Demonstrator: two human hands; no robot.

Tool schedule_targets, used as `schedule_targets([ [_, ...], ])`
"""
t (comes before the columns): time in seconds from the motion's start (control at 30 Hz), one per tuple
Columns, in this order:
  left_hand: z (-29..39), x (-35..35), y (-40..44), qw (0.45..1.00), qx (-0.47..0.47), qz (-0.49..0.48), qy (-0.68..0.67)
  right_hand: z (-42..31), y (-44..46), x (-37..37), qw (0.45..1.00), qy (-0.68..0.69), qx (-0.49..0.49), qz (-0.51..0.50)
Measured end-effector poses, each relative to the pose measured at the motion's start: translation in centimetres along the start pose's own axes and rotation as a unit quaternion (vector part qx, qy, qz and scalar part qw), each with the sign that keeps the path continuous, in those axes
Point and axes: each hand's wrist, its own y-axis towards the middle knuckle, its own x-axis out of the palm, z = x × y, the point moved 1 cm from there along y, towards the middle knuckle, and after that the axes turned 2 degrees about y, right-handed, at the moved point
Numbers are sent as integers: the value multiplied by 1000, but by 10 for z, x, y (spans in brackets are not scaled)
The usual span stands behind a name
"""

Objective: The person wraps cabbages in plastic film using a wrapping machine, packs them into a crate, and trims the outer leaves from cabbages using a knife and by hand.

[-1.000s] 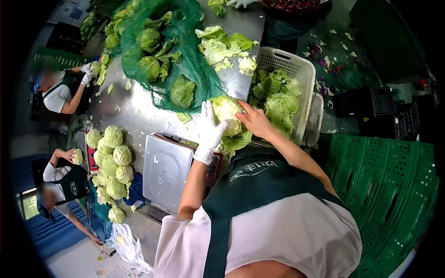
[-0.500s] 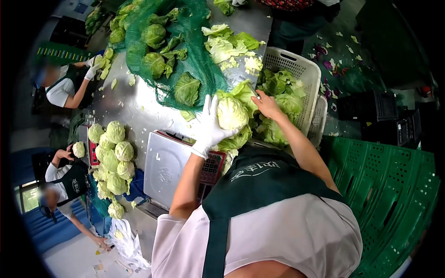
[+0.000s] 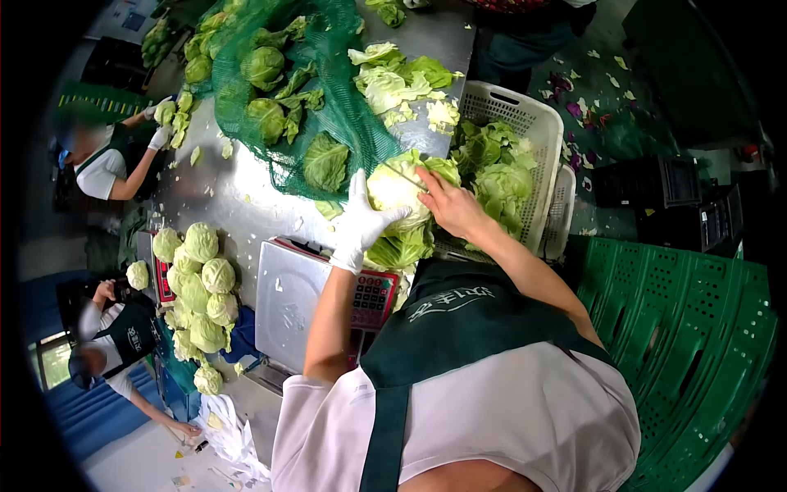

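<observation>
A pale green cabbage sits at the table edge in front of me. My left hand, in a white glove, cups its left side with thumb and fingers spread around it. My bare right hand lies against the cabbage's right side, fingers closed on what looks like a knife; only a thin dark blade shows across the cabbage top. Loose outer leaves lie just below the cabbage. A white crate holding green leaves stands to the right, under my right forearm.
Green netting with cabbages spreads over the metal table. A weighing scale stands left of my body, near piled trimmed cabbages. Torn leaves lie farther off. Green crates are at right. Two co-workers stand at left.
My right hand has moved left from the leaf at the crate side onto the cabbage. The large outer leaf no longer sticks out. A co-worker's hand has come away from a cabbage at left.
</observation>
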Motion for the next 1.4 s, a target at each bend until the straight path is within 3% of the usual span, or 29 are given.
schedule_targets([
  [0.1, -1, 8, -6, 996, 6, 5, -93, -7, -4, -9, 998, -49, 6, -47],
  [0.2, 6, 3, 2, 998, 14, -6, -66, -5, -1, -14, 994, -80, -40, -59],
  [0.37, 11, 4, 12, 1000, 0, -28, -2, -8, 17, -12, 998, -57, -26, -27],
  [0.5, 22, 6, 13, 995, 48, -43, 74, -6, 38, -20, 992, -14, 80, -96],
  [0.57, 30, 13, 1, 989, 84, -48, 115, -4, 51, -28, 960, 110, 218, -134],
  [0.63, 20, 7, -3, 995, 83, -40, 30, 27, 54, -17, 963, 151, 205, -93],
  [0.7, -1, -2, -9, 993, 110, -38, -6, 54, 50, -6, 942, 130, 302, -66],
  [0.77, -10, -16, -19, 995, 90, -37, 25, 84, 34, 1, 934, 148, 326, 14],
  [0.83, -22, -25, -28, 996, 31, -88, -4, 110, 12, -5, 909, 170, 380, 34],
  [0.93, -35, -18, -36, 996, 7, -75, -41, 102, -17, -22, 937, -68, 343, 2],
  [0.97, -35, -15, -35, 996, 6, -64, -60, 85, -20, -28, 936, -68, 345, 2],
  [1.03, -31, -8, -33, 998, 22, -53, -37, 47, -21, -34, 961, -64, 255, 91],
  [1.1, -29, 1, -30, 1000, -3, -13, 13, 12, -16, -28, 965, 165, 195, 56],
  [1.17, -3, -1, -32, 1000, -13, -8, 27, -25, -11, -24, 964, 176, 196, -40],
  [1.2, 5, -2, -34, 999, -25, 3, 25, -26, -8, -18, 964, 178, 196, -36],
  [1.27, 12, 1, -41, 998, -22, 31, 47, -20, -4, -3, 981, 150, 100, 70],
  [1.37, -1, 2, -41, 999, -10, 21, 39, -2, -3, -1, 984, 145, 81, 61],
  [1.4, -6, 3, -39, 1000, -20, 13, -5, 2, 0, 4, 977, 165, 38, 127],
])
